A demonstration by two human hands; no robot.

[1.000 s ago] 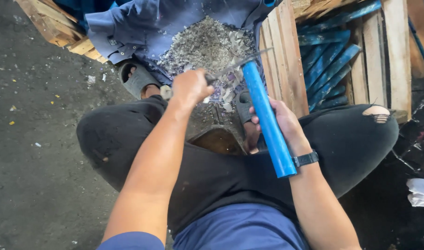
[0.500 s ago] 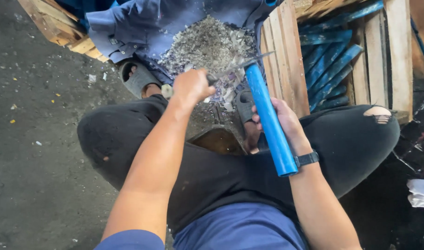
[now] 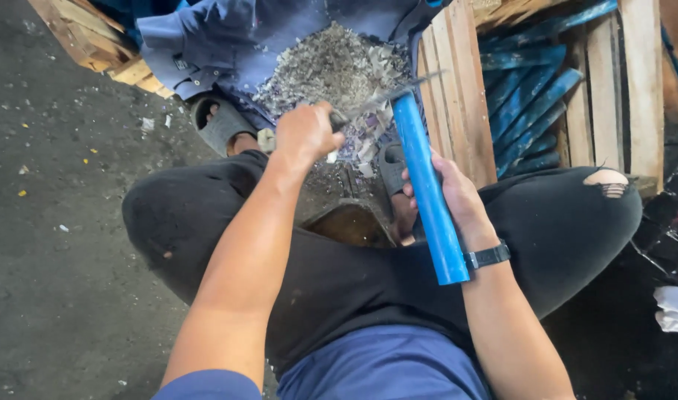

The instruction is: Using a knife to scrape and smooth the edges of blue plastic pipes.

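The right hand point(image 3: 454, 194) is gripping a blue tube point(image 3: 428, 185), fingers wrapped fully around its middle, holding it tilted above the lap with its far end just beside a wooden crate point(image 3: 457, 89). The left hand point(image 3: 303, 133) is closing in a fist around the handle of a knife point(image 3: 383, 100), whose blade is lying against the tube's far end. Beyond both hands, a pile of grey shavings point(image 3: 331, 67) is resting on a blue cloth point(image 3: 228, 37). More blue strips point(image 3: 532, 104) are lying in the crate at far right.
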